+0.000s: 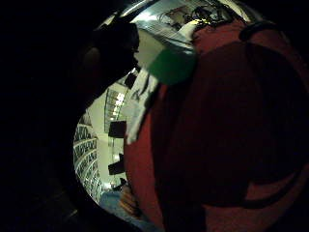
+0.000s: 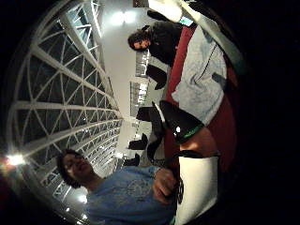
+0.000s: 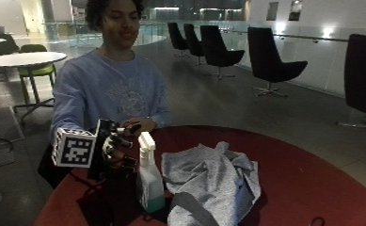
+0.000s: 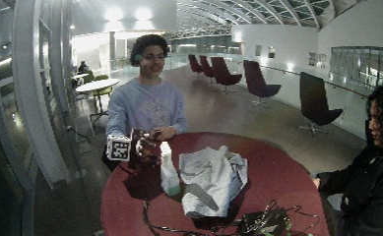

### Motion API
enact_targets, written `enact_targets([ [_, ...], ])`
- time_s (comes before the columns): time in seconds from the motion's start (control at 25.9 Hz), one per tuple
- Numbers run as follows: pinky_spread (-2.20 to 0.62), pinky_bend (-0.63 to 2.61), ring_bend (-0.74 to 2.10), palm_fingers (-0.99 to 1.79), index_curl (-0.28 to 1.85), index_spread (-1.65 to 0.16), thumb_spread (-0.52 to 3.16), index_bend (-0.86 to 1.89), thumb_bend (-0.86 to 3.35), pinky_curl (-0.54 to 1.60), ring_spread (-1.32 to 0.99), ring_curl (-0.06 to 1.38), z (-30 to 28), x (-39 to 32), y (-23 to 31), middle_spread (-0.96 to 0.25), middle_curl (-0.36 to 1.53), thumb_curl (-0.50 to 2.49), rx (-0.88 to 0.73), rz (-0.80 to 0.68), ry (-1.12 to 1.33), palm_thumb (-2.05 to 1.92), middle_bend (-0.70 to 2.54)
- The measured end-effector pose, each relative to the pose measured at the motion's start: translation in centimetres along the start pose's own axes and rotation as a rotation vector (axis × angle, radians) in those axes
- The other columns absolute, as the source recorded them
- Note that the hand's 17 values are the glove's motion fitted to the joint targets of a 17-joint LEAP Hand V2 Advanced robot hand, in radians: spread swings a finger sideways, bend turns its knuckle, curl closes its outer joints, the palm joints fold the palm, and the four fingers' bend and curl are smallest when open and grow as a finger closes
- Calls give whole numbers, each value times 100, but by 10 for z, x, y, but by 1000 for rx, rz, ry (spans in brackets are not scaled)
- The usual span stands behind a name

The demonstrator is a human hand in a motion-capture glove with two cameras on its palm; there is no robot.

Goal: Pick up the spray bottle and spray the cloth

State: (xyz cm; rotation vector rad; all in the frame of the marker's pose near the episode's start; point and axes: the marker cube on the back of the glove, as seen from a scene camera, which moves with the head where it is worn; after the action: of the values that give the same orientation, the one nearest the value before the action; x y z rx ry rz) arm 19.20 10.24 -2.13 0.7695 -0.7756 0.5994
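A spray bottle (image 3: 150,181) with a white trigger head and teal liquid in its base stands upright on the round red table (image 3: 307,169). A crumpled grey cloth (image 3: 210,183) lies right beside it, toward the table's middle. My gloved right hand (image 3: 116,151) hovers level with the bottle's head, on the side away from the cloth. Its fingers are loosely curled and hold nothing. The thumb side palm view shows the bottle (image 2: 213,33) next to the cloth (image 2: 201,79). The little finger side palm view shows the bottle's green base (image 1: 171,65).
The person's bare left hand (image 3: 139,126) rests at the table's far edge, behind the gloved hand. In the wide outside view a dark tangle of gear (image 4: 263,223) lies at the table's (image 4: 276,172) near edge. Black chairs (image 3: 270,59) stand well behind.
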Motion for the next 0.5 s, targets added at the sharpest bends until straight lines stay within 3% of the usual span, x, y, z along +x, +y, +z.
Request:
enact_targets([
  [0.5, 26, 49, 40, 44, 16, -38, 103, 10, -2, 38, 8, 31, 27, 46, -84, 3, 37, 33, 101, 114, -40, 63, 26],
])
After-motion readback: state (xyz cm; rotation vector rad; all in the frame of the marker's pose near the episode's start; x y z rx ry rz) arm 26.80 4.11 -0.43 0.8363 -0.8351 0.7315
